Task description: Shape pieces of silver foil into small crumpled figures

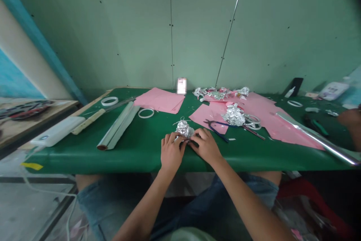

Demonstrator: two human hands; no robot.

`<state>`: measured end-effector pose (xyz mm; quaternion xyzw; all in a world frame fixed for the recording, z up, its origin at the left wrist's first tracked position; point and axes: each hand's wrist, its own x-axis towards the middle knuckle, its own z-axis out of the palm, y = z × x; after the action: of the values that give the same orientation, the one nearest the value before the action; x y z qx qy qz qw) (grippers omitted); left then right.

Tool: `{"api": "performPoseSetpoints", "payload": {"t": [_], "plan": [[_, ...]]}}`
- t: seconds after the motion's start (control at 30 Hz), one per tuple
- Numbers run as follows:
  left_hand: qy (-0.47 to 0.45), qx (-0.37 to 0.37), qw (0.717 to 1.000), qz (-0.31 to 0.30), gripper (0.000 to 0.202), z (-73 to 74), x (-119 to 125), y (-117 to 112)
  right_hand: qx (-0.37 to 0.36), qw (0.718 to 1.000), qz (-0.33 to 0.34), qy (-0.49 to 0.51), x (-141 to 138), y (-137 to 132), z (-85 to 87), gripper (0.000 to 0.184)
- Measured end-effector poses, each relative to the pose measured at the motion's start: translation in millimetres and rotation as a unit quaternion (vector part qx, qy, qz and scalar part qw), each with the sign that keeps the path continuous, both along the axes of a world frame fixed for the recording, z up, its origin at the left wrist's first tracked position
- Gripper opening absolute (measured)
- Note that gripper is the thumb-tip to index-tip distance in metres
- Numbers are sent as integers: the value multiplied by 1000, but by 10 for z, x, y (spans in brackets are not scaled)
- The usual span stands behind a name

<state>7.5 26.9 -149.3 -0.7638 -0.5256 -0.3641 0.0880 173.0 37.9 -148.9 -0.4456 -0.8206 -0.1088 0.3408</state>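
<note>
A crumpled piece of aluminium foil (184, 128) lies at the front middle of the green table, a thin wire or string end sticking up from its top. My left hand (172, 150) grips its near left side, with thumb and fingers pinched together. From the right, my right hand (206, 145) pinches the near edge of the same foil. Both sets of fingertips almost meet there and hide the foil's lower part. Just to the right lie blue-handled pliers (218, 130) and a larger crumpled foil bundle (234, 115), partly on a pink sheet (204, 115).
On the left are a foil roll (120, 126), tape rings (146, 113), a cream-handled tool (88, 121) and a white power strip (60, 130). Pink sheets (160, 100) and foil pieces (221, 93) lie behind. A shiny foil roll (318, 137) and another person's hand (349, 118) are right.
</note>
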Motion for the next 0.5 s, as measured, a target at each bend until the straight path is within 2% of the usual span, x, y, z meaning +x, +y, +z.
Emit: {"api": "performPoseSetpoints", "payload": {"t": [0.33, 0.5], "plan": [[6, -9, 1000, 5, 15, 12, -18, -33, -6, 999, 6, 48, 27, 46, -51, 6], [1, 7, 1000, -11, 13, -7, -30, -27, -7, 998, 23, 52, 36, 48, -58, 6]]}}
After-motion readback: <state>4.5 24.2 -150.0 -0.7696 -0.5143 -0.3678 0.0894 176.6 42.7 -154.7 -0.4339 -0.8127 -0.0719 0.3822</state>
